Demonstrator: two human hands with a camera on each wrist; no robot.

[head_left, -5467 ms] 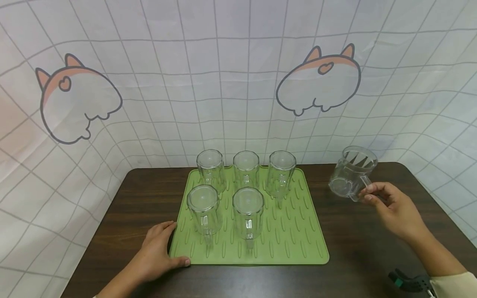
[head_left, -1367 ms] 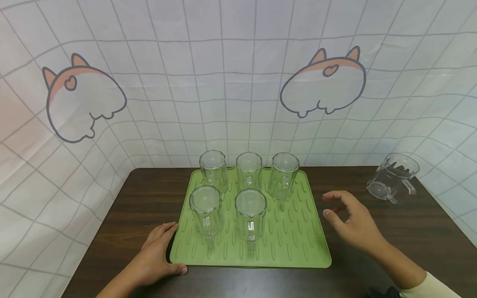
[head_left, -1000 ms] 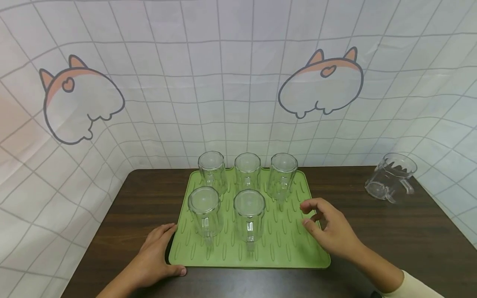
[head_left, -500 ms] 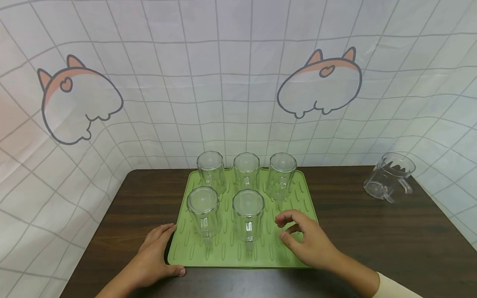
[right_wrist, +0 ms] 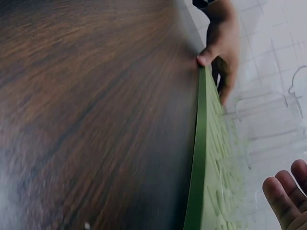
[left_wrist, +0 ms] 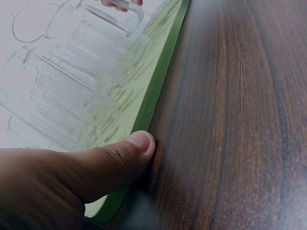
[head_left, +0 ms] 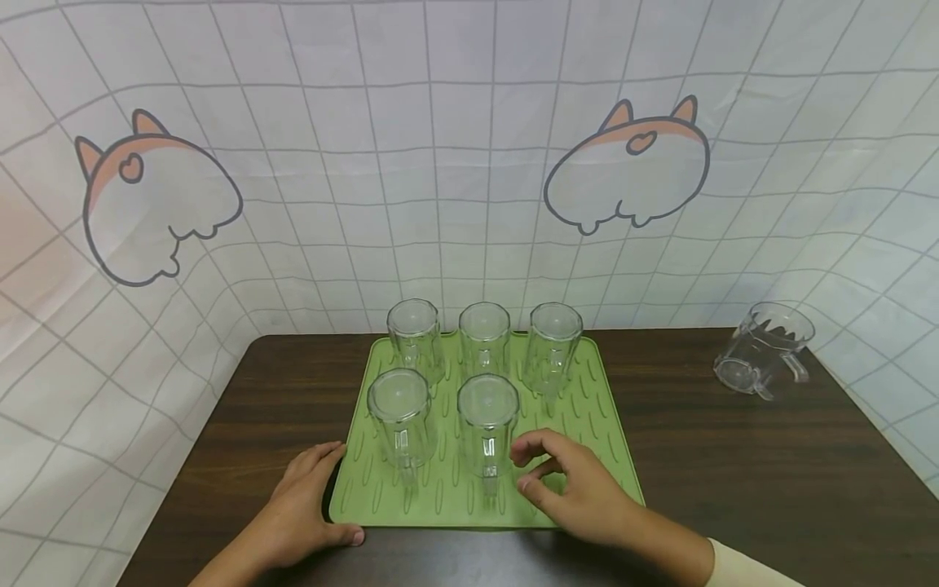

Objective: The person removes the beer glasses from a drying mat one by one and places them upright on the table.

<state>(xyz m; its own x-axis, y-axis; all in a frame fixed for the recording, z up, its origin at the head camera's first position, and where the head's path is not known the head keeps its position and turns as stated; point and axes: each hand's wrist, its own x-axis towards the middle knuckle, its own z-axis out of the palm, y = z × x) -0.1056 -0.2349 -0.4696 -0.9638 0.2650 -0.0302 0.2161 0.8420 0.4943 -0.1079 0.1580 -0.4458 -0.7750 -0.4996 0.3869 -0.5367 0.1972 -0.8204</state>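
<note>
Clear glass mugs stand upside down on a green ribbed mat (head_left: pixel 587 489), three behind and two in front. My left hand (head_left: pixel 304 501) rests at the mat's near left corner; in the left wrist view its thumb (left_wrist: pixel 115 160) lies against the front edge. Over the mat's front right part is my right hand (head_left: pixel 579 493), fingers loosely curved and apart, holding nothing. Its fingertips are just right of the front right mug (head_left: pixel 487 428); whether they touch it, I cannot tell. The right wrist view shows some of its fingers (right_wrist: pixel 285 196) and the left hand (right_wrist: pixel 223 48) beyond.
Another clear mug (head_left: pixel 763 350), with its open rim up, is at the dark wooden table's (head_left: pixel 734 473) back right. The front left mug (head_left: pixel 399 420) stands near my left hand. A white gridded curtain (head_left: pixel 484 204) hangs behind the table.
My right hand has let go of the single mug, which now sits farther right, and has moved left over the mat to the front right mug. The left hand has stayed at the corner.
</note>
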